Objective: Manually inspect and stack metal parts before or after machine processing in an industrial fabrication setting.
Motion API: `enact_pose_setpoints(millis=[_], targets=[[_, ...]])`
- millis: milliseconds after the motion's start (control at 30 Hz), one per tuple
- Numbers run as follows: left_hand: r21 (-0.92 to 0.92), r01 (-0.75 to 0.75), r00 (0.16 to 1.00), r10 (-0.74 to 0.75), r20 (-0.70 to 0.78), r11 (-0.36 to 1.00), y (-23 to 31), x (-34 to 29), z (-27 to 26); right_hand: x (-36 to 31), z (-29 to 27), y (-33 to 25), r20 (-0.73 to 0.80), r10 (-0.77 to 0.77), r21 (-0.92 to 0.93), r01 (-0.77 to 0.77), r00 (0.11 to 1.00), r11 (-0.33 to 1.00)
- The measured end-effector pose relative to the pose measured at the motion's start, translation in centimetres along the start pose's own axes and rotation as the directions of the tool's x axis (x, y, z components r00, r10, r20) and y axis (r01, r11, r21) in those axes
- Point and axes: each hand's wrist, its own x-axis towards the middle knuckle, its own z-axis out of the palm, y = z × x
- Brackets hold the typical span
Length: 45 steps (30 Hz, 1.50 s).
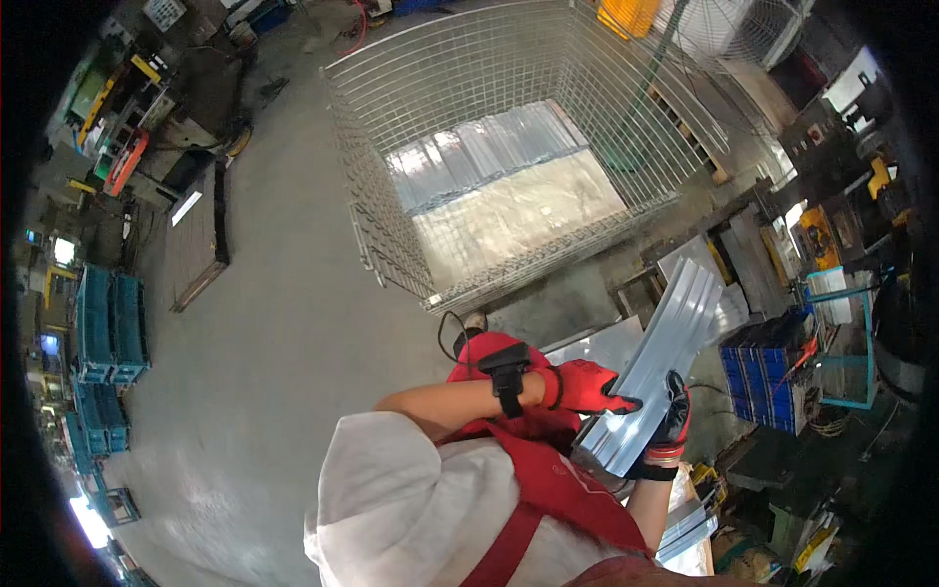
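Observation:
A long, shiny sheet-metal piece (pixel 661 338) with ridges along its length lies slantwise across my front, its far end pointing up and to the right. Whether it is one piece or several nested together, I cannot tell. My left hand (pixel 587 387), in a red glove with dark fingertips, closes on its left edge near the lower end. On the opposite edge, my right hand (pixel 671 421) grips it in a black and red glove, fingers curled over the side. Beneath my right forearm, more shiny metal strips (pixel 687 533) are partly in view.
Ahead stands a large wire mesh cage (pixel 391 230); layered metal sheets (pixel 489 147) and a pale sheet (pixel 518 210) cover its bottom. To the right are blue crates (pixel 763 377) and a teal frame (pixel 849 380). Teal bins (pixel 111 323) line the far left, near a dark board (pixel 199 235).

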Motion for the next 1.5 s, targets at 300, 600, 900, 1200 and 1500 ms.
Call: enact_pose_setpoints(millis=[300, 600, 900, 1200, 1500], targets=[[-0.004, 0.096, 0.346, -0.037, -0.938, 0.995, -10.7, -16.0, -12.0, 5.9, 8.8, 1.1, -0.01, 0.102, 0.057, -0.101, 0.995, 0.993], [-0.478, 0.211, -0.044, -0.48, -0.876, 0.853, -27.8, -20.9, -15.2, 12.7, 9.3, 3.9, -0.068, -0.085, -0.262, 0.064, 0.994, 0.963], [-0.602, -0.06, 0.018, -0.602, -0.798, 0.796, -29.7, -19.9, -14.1, 17.4, 19.4, 0.9, 0.008, 0.105, -0.338, -0.096, 0.994, 0.936], [-0.572, -0.514, 0.244, -0.531, -0.812, 0.639, -12.5, -20.0, -19.6, 29.0, 21.0, 1.8, 0.288, -0.078, -0.224, 0.147, 0.954, 0.963], [-0.663, -0.461, 0.463, -0.477, -0.747, 0.59, -12.0, -1.9, -24.4, 41.6, 26.9, -2.3, 0.579, 0.459, -0.134, -0.476, 0.674, 0.869]])
